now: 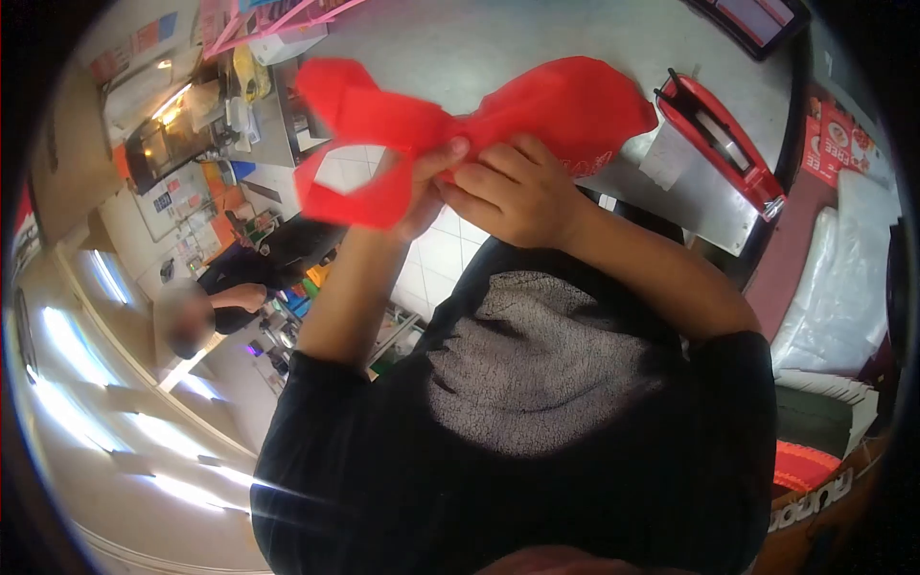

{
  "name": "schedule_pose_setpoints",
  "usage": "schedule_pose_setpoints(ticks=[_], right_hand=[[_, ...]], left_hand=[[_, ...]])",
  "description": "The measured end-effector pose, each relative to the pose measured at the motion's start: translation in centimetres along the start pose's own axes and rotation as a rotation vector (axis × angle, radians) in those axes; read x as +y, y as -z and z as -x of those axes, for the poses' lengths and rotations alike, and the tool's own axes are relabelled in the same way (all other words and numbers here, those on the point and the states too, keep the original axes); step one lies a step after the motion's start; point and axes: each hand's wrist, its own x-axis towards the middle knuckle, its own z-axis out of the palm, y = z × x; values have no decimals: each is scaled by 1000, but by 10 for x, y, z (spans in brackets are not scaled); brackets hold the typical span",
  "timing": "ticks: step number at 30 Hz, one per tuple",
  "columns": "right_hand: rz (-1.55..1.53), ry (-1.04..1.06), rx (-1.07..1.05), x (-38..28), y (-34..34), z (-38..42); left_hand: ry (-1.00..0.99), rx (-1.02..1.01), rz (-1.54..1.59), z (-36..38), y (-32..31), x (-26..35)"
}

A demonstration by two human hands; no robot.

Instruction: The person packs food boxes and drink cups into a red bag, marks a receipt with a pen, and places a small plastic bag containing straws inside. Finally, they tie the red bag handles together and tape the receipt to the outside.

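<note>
A red fabric bag (561, 101) is gathered into a narrow neck between my hands. Its full, rounded end lies to the right, with faint pale print near the lower edge. Toward the left spread its loop-like handles (369, 115), slightly blurred. My left hand (428, 187) grips the gathered neck from the left, thumb on top. With bent fingers, my right hand (517, 192) pinches the cloth beside it, and the fingertips of both hands nearly meet. Some fingers are hidden behind the cloth.
A red stapler-like tool (724, 144) rests on the grey metal table (422, 38) at right. Beyond it are a tablet-like screen (757, 19) and clear plastic bags (829, 278). Another person in dark clothes (249, 273) is farther off at left, near cluttered shelves.
</note>
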Motion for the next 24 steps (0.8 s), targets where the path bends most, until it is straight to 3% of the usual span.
schedule_pose_setpoints(ticks=[3, 6, 9, 10, 13, 16, 20, 24], right_hand=[[-305, -219, 135, -7, 10, 0], [-596, -627, 213, -21, 11, -4], [-654, -836, 288, -32, 13, -3], [-680, -889, 326, -34, 10, -2], [-635, -877, 346, -34, 9, 0], [-736, -954, 381, -32, 6, -3], [-570, -890, 67, -20, 24, -12], [-521, -848, -61, -16, 33, -11]], left_hand=[[1, -119, -12, -1, 9, -9], [-80, -84, 26, 0, 16, -29], [-445, 78, -335, 3, 12, -57], [-513, 32, -281, 2, 13, -61], [-583, -195, -271, -4, 20, -54], [-605, -200, -245, -4, 15, -54], [-720, -251, -320, -12, 23, -53], [-722, -331, -477, -15, 30, -43]])
